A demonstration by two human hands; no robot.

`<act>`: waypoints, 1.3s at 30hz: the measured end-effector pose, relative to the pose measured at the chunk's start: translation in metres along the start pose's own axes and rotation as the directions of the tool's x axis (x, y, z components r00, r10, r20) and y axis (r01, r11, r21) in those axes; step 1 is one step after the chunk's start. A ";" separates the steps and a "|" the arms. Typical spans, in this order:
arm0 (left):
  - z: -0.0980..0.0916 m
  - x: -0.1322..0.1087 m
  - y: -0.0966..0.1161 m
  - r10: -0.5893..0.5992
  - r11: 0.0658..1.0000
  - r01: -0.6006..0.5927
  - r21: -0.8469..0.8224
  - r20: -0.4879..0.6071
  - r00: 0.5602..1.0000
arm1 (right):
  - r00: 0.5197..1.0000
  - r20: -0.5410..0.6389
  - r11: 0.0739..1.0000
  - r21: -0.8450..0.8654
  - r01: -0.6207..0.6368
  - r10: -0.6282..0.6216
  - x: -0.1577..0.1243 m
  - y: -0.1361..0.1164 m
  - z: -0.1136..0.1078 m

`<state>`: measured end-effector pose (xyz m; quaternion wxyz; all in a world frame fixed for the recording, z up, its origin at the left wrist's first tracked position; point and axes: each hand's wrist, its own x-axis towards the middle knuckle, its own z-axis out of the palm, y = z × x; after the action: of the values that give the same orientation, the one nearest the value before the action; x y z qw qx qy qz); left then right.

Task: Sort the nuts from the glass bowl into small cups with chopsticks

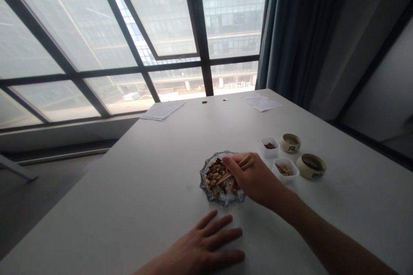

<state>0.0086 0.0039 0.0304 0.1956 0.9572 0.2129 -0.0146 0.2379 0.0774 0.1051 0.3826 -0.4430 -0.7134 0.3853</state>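
Note:
A pair of wooden chopsticks (246,162) is held in my right hand (253,176), over a clear glass dish (206,195) with a scalloped rim. Their tips point down to the left, among the peanuts and dark pieces (215,175) mixed in the dish; whether anything is pinched between the tips I cannot tell. My hand covers the dish's right side. Flat on the table, just in front of the dish, rests my left hand (206,245), fingers spread and holding nothing.
Right of the dish stand a white plastic cup with dark pieces (269,148), another with peanuts (285,169), and two cream ceramic bowls (290,142) with dark markings. Papers (164,111) lie at the far left of the white table (129,180), more sheets (263,103) at the far right.

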 end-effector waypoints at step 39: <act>-0.003 0.000 0.002 0.016 0.998 -0.017 -0.068 -0.015 1.000 | 0.985 0.016 0.974 0.146 -0.173 0.172 -0.013 0.005 -0.006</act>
<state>0.0093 0.0038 0.0336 0.2265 0.9518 0.2067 0.0012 0.2495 0.0681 0.1005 0.3779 -0.4732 -0.6426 0.4694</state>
